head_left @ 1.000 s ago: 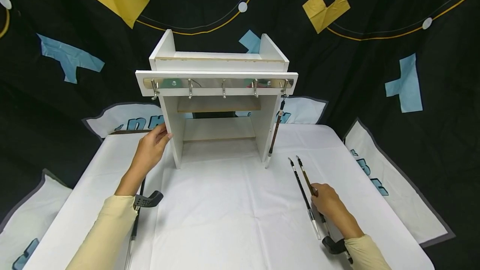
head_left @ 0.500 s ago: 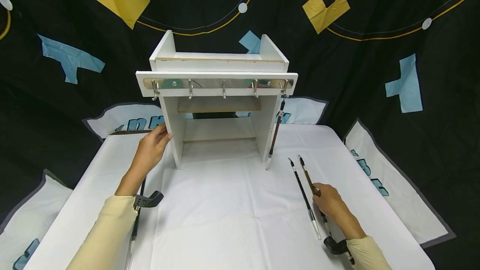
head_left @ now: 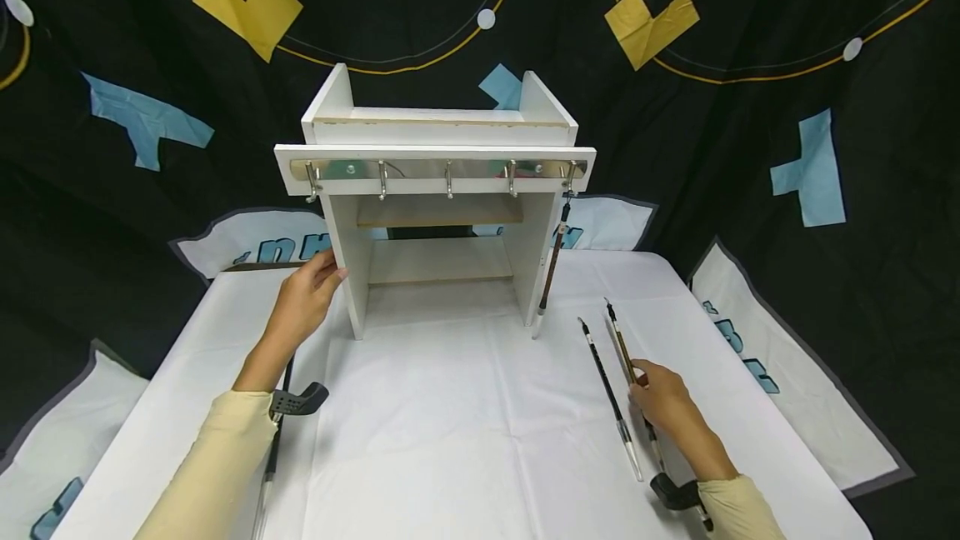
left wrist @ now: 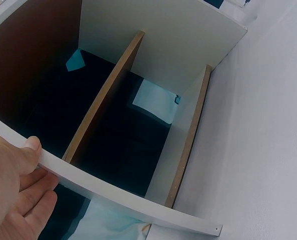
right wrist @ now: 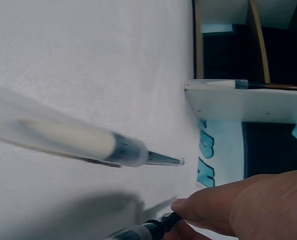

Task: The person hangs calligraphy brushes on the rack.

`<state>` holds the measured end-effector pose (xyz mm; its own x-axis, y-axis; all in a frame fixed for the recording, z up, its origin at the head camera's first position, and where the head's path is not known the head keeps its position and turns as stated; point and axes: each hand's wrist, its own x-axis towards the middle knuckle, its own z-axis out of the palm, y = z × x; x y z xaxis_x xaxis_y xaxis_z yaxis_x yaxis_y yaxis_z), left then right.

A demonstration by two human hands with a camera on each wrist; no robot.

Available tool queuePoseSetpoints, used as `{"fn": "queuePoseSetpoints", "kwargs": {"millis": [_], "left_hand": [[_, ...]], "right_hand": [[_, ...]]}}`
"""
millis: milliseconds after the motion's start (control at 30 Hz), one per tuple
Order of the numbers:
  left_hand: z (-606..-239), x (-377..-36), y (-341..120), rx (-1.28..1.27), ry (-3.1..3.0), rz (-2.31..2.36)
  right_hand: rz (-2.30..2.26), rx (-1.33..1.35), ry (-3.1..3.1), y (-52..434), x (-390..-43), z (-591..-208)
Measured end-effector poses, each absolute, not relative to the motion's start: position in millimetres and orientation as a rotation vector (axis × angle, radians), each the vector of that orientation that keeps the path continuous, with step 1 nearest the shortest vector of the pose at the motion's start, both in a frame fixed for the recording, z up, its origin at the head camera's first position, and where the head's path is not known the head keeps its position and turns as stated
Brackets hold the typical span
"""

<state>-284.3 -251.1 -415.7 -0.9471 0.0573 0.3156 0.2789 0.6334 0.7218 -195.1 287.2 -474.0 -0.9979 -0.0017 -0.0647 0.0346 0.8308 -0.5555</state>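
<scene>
One slim brush (head_left: 628,359) pinched by right hand (head_left: 662,402).

- pale blue panels (head_left: 247,242) behind the white shelf (head_left: 438,190): blue lettering, half hidden, something like "nh", not readable as a word
- panel at right edge (head_left: 738,340): blue letter shapes, cut off, unreadable
- right wrist view: blue marks on a pale panel (right wrist: 208,165), blurred, unreadable
- no brands, numbers or labels legible anywhere else

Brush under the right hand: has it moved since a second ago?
Yes. The brown-handled brush has swung: its far tip sits farther from the black brush beside it, gripped by the right hand.
</scene>
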Motion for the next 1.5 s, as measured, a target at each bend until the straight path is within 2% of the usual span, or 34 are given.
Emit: {"fn": "queuePoseSetpoints", "kwargs": {"millis": [867,1500], "left_hand": [[-415,-284,-250,-0.261,-2.595,-1.200],[-417,-285,-251,-0.266,-2.587,-1.202]], "right_hand": [[-1.341,-0.012,3.353,236,-169,-406],[-1.570,-0.123,3.341,194,-167,-396]]}}
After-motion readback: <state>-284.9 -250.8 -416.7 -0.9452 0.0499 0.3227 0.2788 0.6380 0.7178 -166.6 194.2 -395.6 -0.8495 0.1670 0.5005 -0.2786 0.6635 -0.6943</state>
